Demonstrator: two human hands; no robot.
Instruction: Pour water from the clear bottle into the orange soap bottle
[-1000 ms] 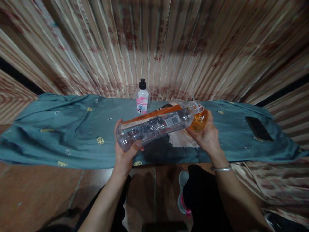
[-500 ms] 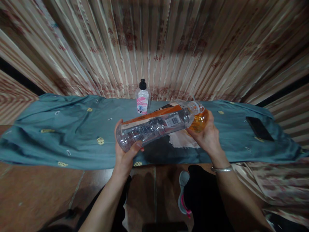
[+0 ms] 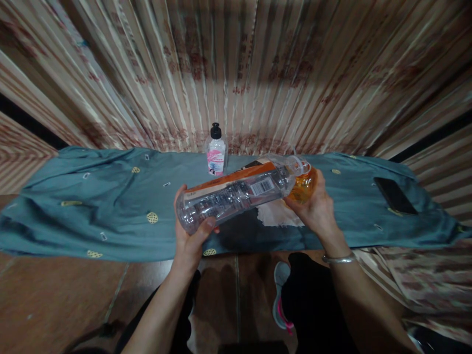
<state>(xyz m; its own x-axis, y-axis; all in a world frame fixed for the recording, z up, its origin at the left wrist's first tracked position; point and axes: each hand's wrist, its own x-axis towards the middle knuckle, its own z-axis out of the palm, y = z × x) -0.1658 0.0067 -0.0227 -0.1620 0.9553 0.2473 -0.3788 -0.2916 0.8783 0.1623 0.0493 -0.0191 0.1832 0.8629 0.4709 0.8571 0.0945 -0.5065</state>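
My left hand [image 3: 193, 231] is wrapped round the base of a large clear plastic bottle [image 3: 236, 194] with an orange label and a barcode. The bottle lies tilted, its neck to the right and a little higher than its base. Closed round a smaller container of amber liquid [image 3: 301, 188] is my right hand [image 3: 317, 204]. The big bottle's neck, with a clear ring by it, is at the top of the amber container; whether the two touch I cannot tell. Below the hands, a white cloth [image 3: 278, 214] lies on the table.
A clear pump bottle [image 3: 216, 150] with a black top and pink label stands behind the large bottle. A black phone [image 3: 395, 195] lies at the right on the teal tablecloth [image 3: 121, 201]. A pleated curtain [image 3: 236, 73] hangs along the table's back edge.
Both hands and the two containers keep almost the same pose. The whole view has shifted very slightly.
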